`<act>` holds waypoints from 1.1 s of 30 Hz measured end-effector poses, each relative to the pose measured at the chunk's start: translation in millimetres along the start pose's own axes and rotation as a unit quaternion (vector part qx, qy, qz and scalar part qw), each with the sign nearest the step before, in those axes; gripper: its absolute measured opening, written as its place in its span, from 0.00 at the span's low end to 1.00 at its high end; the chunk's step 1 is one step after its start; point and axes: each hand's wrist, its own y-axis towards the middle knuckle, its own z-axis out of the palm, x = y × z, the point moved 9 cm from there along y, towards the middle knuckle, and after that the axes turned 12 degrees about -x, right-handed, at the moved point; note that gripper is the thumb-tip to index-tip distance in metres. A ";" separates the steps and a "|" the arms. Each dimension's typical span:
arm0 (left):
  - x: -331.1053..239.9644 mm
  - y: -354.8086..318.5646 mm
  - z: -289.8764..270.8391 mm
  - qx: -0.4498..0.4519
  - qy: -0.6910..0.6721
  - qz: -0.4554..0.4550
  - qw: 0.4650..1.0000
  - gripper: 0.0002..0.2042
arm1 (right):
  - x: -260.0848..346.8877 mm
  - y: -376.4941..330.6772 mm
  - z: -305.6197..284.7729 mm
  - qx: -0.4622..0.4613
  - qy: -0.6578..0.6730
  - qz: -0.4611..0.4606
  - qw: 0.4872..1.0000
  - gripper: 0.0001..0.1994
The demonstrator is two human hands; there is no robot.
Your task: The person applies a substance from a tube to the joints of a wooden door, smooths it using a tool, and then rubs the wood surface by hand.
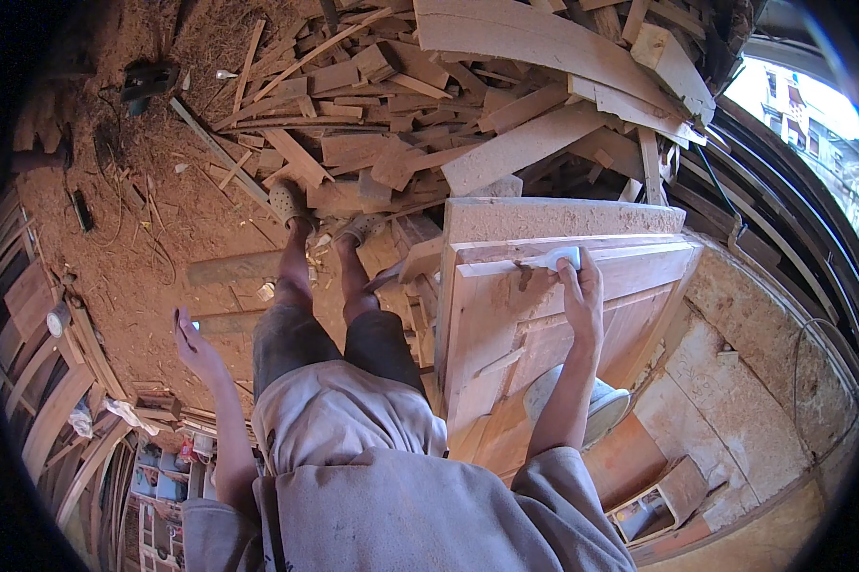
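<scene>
A pale wooden panel door stands on edge in front of me, to the right of my legs. My right hand is closed round a small white bottle, tipped sideways over the door's upper rail with its narrow end to the left. Dark brown smears lie on the wood by that end. Out to the left, away from the door, my left hand is raised. A small white thing shows between its thumb and fingers, too small to name.
Beyond the door lies a heap of wood offcuts. A rounded pale container sits behind my right forearm, near an open wooden box. Long boards are stacked at the left. A loose plank lies on the dusty floor.
</scene>
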 end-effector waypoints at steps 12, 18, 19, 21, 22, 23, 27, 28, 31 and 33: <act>4.1 1.8 1.1 0.000 -0.012 -0.001 1.000 0.26 | -9.7 2.2 -5.6 0.001 -0.030 -0.018 0.999 0.05; 8.7 -11.6 29.2 0.041 -0.074 -0.034 0.996 0.23 | -3.4 -2.7 -9.7 -0.035 0.041 0.018 0.998 0.06; 2.5 -20.6 41.8 0.055 -0.122 -0.058 0.989 0.22 | -6.8 -2.8 -11.6 -0.037 0.041 0.018 0.998 0.06; -46.9 -42.0 65.3 0.110 -0.103 -0.037 0.988 0.21 | -20.2 -6.5 -20.9 -0.069 0.088 0.018 0.994 0.08; -68.2 -56.0 78.9 0.159 -0.086 -0.017 0.983 0.20 | -25.2 -10.0 -19.6 -0.070 0.089 0.022 0.993 0.08; -77.9 -64.0 85.7 0.161 -0.083 -0.014 0.983 0.20 | -30.5 -12.4 -21.7 -0.093 0.156 0.037 0.983 0.09; -131.2 -86.5 113.6 0.196 -0.142 0.019 0.970 0.18 | -54.2 -23.9 -32.9 -0.150 0.343 0.098 0.922 0.13; -143.8 -90.5 115.8 0.204 -0.159 0.024 0.966 0.17 | -57.5 -25.8 -36.2 -0.153 0.347 0.101 0.920 0.13; -159.6 -90.1 113.8 0.206 -0.137 0.042 0.968 0.16 | -50.9 -34.7 -33.2 -0.120 0.438 0.083 0.887 0.14; -177.8 -87.0 107.0 0.194 -0.097 0.115 0.969 0.16 | -41.0 -43.5 -23.0 -0.142 0.513 0.136 0.836 0.15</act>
